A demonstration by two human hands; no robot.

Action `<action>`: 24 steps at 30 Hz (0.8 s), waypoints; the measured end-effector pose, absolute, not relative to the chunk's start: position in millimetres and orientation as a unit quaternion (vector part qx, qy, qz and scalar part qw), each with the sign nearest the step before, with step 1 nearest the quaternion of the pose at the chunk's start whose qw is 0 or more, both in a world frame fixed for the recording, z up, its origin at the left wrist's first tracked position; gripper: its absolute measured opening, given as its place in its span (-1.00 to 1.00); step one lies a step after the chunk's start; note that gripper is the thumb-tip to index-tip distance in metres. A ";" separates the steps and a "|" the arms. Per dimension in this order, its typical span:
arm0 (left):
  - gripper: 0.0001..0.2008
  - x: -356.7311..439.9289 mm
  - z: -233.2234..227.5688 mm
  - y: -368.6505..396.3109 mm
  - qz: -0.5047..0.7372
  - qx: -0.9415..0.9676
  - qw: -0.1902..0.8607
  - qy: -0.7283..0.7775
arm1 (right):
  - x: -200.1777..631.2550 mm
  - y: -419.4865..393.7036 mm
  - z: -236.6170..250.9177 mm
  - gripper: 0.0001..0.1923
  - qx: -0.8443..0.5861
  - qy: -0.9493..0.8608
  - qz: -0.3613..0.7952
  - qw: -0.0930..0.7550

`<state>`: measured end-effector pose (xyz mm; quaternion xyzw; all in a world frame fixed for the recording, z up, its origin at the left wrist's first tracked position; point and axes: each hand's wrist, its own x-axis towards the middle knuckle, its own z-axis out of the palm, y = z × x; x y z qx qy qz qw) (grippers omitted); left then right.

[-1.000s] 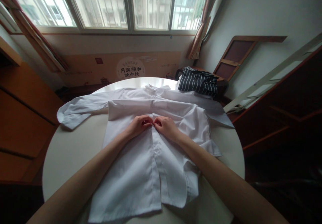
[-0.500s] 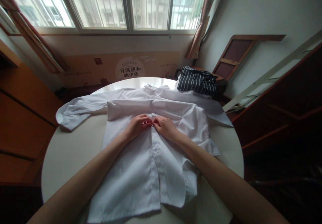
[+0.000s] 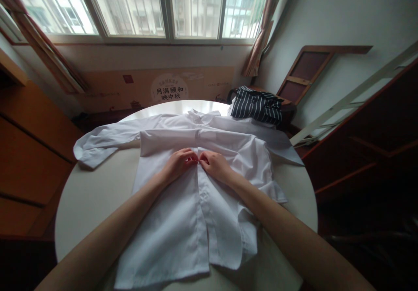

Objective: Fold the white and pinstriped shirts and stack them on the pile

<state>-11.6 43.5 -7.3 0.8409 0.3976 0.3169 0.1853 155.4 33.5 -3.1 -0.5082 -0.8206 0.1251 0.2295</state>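
A white long-sleeved shirt [image 3: 163, 243] lies spread on the round table, its collar toward the window and its hem toward me. Both of my hands meet at the front opening, around mid-shirt. My left hand [image 3: 182, 160] pinches the left front edge with curled fingers. Right beside it, my right hand [image 3: 214, 164] pinches the other front edge, fingertips nearly touching those of the left. Any button between the fingertips is hidden. Below the hands the two front panels hang apart in a narrow gap. One sleeve stretches out to the left, the other to the right.
The round white table [image 3: 85, 204] carries the shirt. Past its far right edge sits a black-and-white striped garment [image 3: 256, 104] on a chair. A wooden cabinet [image 3: 32, 151] stands at the left, and a printed cardboard panel [image 3: 130, 84] leans below the window.
Both hands keep their pinch at the same spot on the shirt front. The whole view has shifted very slightly; nothing else visibly differs.
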 end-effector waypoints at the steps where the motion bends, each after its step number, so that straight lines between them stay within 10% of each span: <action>1: -0.91 -11.6 -7.3 43.4 0.317 0.840 0.187 0.398 | 155.6 33.6 -3.4 -0.87 -0.507 -0.821 0.125 0.231; 24: -0.88 -11.1 -7.6 44.2 0.319 0.835 0.188 0.406 | 154.8 33.2 -2.2 -0.90 -0.515 -0.813 0.134 0.235</action>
